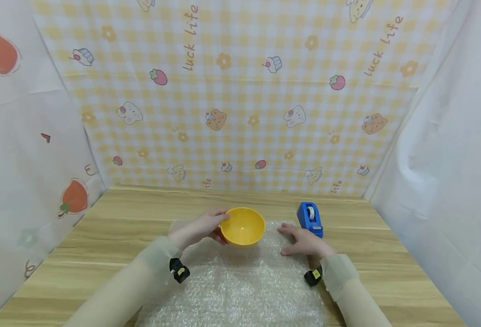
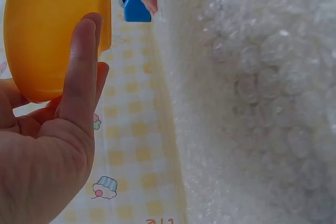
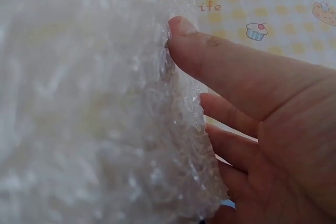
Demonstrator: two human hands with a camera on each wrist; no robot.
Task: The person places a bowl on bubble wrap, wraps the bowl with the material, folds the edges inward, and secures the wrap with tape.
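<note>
A yellow bowl (image 1: 244,229) is held by my left hand (image 1: 203,227), with the thumb at the rim and fingers under its side. The left wrist view shows the bowl (image 2: 50,35) from outside, its foot facing right, with fingers against the wall. Below it, a sheet of bubble wrap (image 1: 244,290) spreads over the table. My right hand (image 1: 303,241) rests at the sheet's far right edge, fingers relaxed. Close up in the right wrist view, the right thumb (image 3: 226,66) touches the bubble wrap (image 3: 105,103) edge, and the other fingertips are partly hidden behind it.
A blue tape dispenser (image 1: 309,220) with a roll of tape stands just beyond my right hand. The wooden table (image 1: 134,213) meets a yellow checked cloth (image 1: 240,150) at the back. White cloths hang on both sides.
</note>
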